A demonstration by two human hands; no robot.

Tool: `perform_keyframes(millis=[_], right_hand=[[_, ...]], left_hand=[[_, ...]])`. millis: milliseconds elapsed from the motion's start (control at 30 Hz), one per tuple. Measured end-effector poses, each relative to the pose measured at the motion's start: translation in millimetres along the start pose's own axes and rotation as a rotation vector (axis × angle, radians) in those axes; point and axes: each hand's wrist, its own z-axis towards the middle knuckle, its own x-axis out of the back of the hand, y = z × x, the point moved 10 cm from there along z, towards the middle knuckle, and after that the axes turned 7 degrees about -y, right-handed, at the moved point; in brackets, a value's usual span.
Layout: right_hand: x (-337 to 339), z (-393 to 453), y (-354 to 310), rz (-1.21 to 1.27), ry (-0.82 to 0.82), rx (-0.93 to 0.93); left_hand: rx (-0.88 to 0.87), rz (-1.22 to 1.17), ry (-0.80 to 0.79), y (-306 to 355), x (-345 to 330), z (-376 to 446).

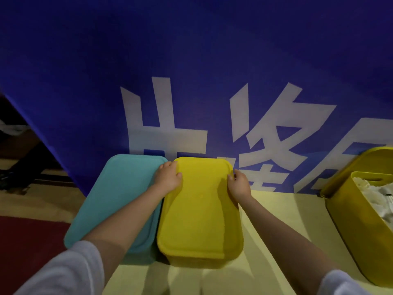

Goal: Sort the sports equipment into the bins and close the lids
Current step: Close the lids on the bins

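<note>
A yellow bin stands in the middle of the floor with its yellow lid [200, 211] lying on top. My left hand [168, 177] grips the lid's far left edge, thumb on the top surface. At the far right edge my right hand [239, 182] holds the lid, fingers curled over the rim. A teal bin touches the yellow one on the left, covered by its teal lid [114, 194]. What is inside both bins is hidden.
A third yellow bin [348, 211] stands open at the right, with white items inside and a yellow lid [361, 158] leaning behind it. A blue banner [191, 60] with white characters rises right behind the bins. Red floor [25, 248] lies at the lower left.
</note>
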Motion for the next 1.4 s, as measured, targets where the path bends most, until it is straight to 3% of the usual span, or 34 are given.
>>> perform_keyframes(millis=[133, 367, 633, 833, 1200, 1400], right_hand=[[-4, 36, 5, 0.195, 0.019, -0.016], [-11, 59, 30, 0.463, 0.025, -0.044], [-2, 50, 12, 0.169, 0.109, 0.066], [-12, -11, 14, -0.174, 0.013, 0.102], [-25, -130, 40, -0.030, -0.119, 0.080], [-21, -141, 42, -0.003, -0.015, 0.050]], left_hand=[[-0.032, 0.016, 0.005, -4, 0, 44], [-0.105, 0.004, 0.270, -16, 3, 66], [-0.151, 0.038, 0.299, -3, 10, 48], [-0.049, -0.049, 0.248, -14, -6, -13], [0.037, 0.035, 0.190, -12, -45, -127], [0.025, -0.012, 0.202, -12, -45, -139]])
